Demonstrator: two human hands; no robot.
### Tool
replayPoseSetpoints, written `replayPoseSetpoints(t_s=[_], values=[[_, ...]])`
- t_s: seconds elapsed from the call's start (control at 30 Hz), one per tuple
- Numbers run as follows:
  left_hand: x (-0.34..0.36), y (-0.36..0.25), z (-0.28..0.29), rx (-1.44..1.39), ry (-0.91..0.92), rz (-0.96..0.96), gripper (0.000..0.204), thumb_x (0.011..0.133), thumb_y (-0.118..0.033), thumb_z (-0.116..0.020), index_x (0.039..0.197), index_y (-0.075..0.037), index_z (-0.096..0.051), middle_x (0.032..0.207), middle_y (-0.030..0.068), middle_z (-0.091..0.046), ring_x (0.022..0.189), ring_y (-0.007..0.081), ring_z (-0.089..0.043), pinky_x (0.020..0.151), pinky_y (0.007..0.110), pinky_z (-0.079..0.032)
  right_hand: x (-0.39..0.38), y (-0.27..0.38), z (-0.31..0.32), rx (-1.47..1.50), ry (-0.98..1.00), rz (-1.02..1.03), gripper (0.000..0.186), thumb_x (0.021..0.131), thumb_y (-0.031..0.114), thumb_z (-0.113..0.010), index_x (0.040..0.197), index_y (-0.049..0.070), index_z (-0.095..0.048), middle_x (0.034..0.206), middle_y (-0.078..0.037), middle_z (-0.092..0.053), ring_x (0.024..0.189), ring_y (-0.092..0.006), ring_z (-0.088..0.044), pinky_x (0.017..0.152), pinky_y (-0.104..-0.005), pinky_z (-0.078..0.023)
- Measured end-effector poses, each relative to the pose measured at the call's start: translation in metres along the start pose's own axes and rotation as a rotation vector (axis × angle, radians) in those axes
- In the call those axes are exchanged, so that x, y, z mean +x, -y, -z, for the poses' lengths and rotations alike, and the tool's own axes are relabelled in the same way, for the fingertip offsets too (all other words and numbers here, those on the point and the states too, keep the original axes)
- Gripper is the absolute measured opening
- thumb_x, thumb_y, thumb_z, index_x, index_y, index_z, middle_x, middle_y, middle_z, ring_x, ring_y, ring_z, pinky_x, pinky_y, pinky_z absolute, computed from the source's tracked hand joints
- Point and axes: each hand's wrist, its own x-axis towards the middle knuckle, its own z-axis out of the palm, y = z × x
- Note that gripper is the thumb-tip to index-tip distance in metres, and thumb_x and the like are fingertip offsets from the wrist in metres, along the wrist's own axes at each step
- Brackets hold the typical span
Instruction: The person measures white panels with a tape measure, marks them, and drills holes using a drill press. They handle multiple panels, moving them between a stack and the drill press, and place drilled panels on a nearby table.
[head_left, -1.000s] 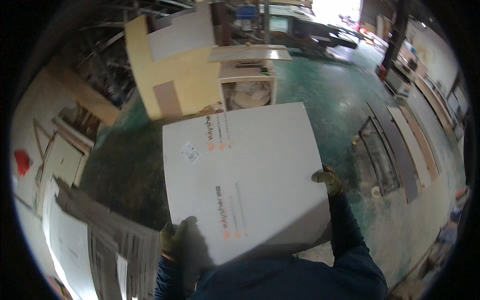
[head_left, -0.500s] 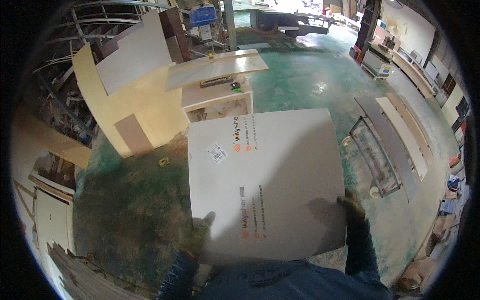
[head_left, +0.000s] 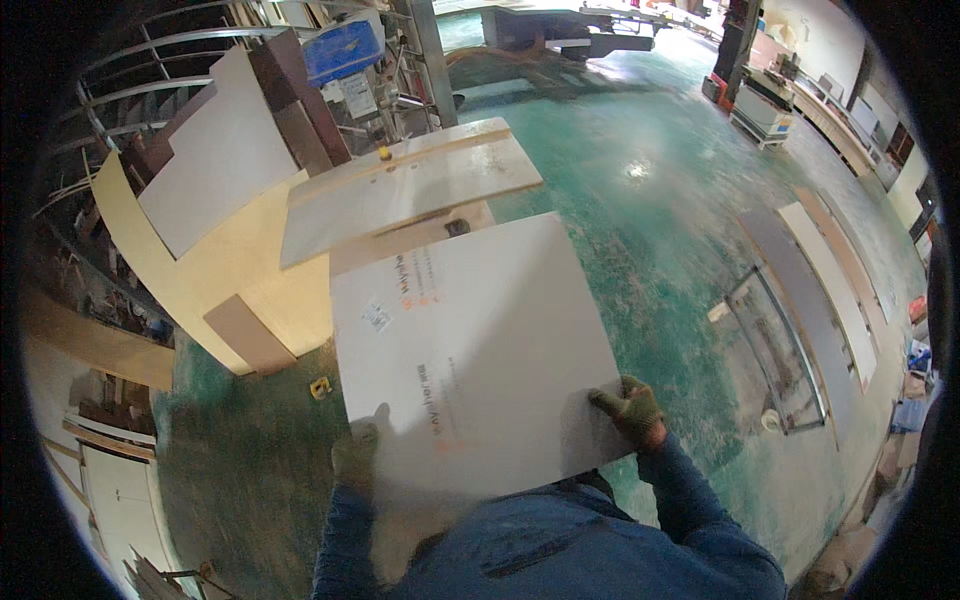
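I carry a flat white panel (head_left: 480,340) with faint printing and a small sticker. My left hand (head_left: 355,450), in an olive glove, grips its lower left edge, partly blurred. On the lower right edge is my gloved right hand (head_left: 630,410), thumb over the face and fingers hidden behind. Beyond the panel's top edge is a pale wooden box (head_left: 475,215), mostly hidden, with a long white board (head_left: 420,175) over it and a dark object on the box.
Yellow sheets (head_left: 250,275) and other offcuts lean at left beside metal framing. A wheeled frame (head_left: 775,350) and long planks (head_left: 830,290) lie at right. Machinery (head_left: 520,35) stands behind the green floor (head_left: 650,140). A yellow object (head_left: 321,388) is on the floor.
The view has moved forward, bringing the box and yellow sheets nearer. The panel now hides more of the box. The sheet stack at lower left has mostly left the picture.
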Motion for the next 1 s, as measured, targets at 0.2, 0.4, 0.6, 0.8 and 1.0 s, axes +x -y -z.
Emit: replayPoseSetpoints(t_s=[0.2, 0.4, 0.6, 0.8, 1.0], values=[[0.119, 0.059, -0.041, -0.622, -0.099, 0.595, 0.05, 0.104, -0.04, -0.059, 0.134, 0.0, -0.061, 0.12, 0.0119, -0.07, 0.104, 0.0211, -0.067, 0.086, 0.042, -0.056, 0.191, 0.056, -0.036, 0.124, 0.28, -0.024, 0.055, 0.084, 0.043, -0.079, 0.112, -0.004, -0.071, 0.103, -0.02, -0.076, 0.092, -0.0294, -0.072, 0.081, -0.0411, -0.057], [0.157, 0.155, -0.08, -1.457, -0.306, 0.827, 0.062, 0.103, -0.045, -0.058, 0.144, 0.001, -0.05, 0.127, 0.0162, -0.068, 0.113, 0.0297, -0.067, 0.099, 0.049, -0.056, 0.27, 0.06, -0.043, 0.01, 0.309, -0.126, 0.048, 0.088, 0.038, -0.076, 0.114, -0.002, -0.071, 0.105, -0.02, -0.076, 0.095, -0.0302, -0.073, 0.082, -0.0413, -0.056], [0.23, 0.064, -0.045, -0.262, -0.047, 0.705, 0.052, 0.102, -0.039, -0.064, 0.13, 0.004, -0.06, 0.124, 0.0158, -0.069, 0.104, 0.0276, -0.069, 0.094, 0.043, -0.056, 0.297, 0.067, -0.044, -0.106, 0.342, -0.082, 0.042, 0.091, 0.033, -0.075, 0.11, -0.004, -0.071, 0.102, -0.019, -0.075, 0.093, -0.0283, -0.071, 0.081, -0.0394, -0.055], [0.191, 0.126, -0.052, -0.481, -0.012, 0.612, 0.049, 0.102, -0.037, -0.065, 0.127, 0.005, -0.062, 0.121, 0.0176, -0.069, 0.093, 0.0211, -0.067, 0.074, 0.035, -0.057, 0.412, 0.169, -0.033, -0.436, 0.029, 0.434, 0.048, 0.095, 0.035, -0.071, 0.126, 0.0, -0.064, 0.121, -0.024, -0.068, 0.114, -0.0408, -0.066, 0.097, -0.0448, -0.054], [0.199, 0.128, -0.038, -0.586, -0.043, 0.796, 0.052, 0.107, -0.034, -0.05, 0.145, 0.002, -0.047, 0.142, 0.0198, -0.052, 0.116, 0.0281, -0.058, 0.094, 0.041, -0.051, 0.607, 0.21, -0.161, -0.453, 0.21, 0.765, 0.061, 0.1, 0.042, -0.06, 0.145, 0.003, -0.052, 0.152, -0.023, -0.048, 0.144, -0.0399, -0.041, 0.118, -0.0446, -0.037]])
